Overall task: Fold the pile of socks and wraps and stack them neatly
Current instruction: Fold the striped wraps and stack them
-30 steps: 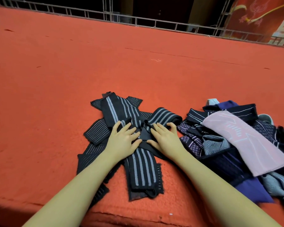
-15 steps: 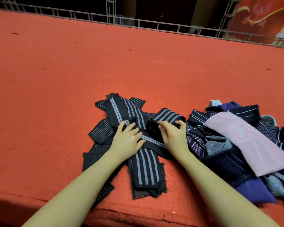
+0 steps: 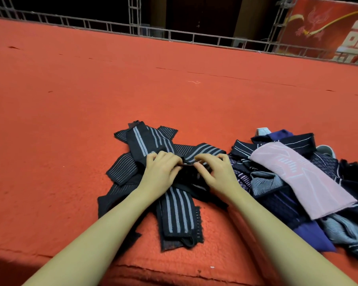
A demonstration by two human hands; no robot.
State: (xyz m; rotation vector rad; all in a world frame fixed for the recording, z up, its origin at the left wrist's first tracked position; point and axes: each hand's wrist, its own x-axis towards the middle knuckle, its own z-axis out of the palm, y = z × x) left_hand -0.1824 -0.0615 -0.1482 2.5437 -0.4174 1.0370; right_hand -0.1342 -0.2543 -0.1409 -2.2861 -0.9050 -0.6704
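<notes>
A heap of black wraps with grey stripes [image 3: 174,213] lies on the red carpet in front of me. My left hand [image 3: 160,172] and my right hand [image 3: 216,174] meet over its middle. Both have curled fingers and pinch the end of one black striped wrap [image 3: 191,165] between them. To the right sits a loose pile of socks and wraps [image 3: 281,205], dark blue, purple and grey, with a pink sock [image 3: 306,180] lying on top.
The red carpeted surface [image 3: 132,89] stretches far ahead and to the left. Its front edge runs just below my forearms. A metal railing [image 3: 174,36] lines the far edge, with a red banner [image 3: 328,27] at the back right.
My left hand lifted off the wraps it was pressing flat and joined my right hand. Both now pinch the wrap's end, which is raised and curling over.
</notes>
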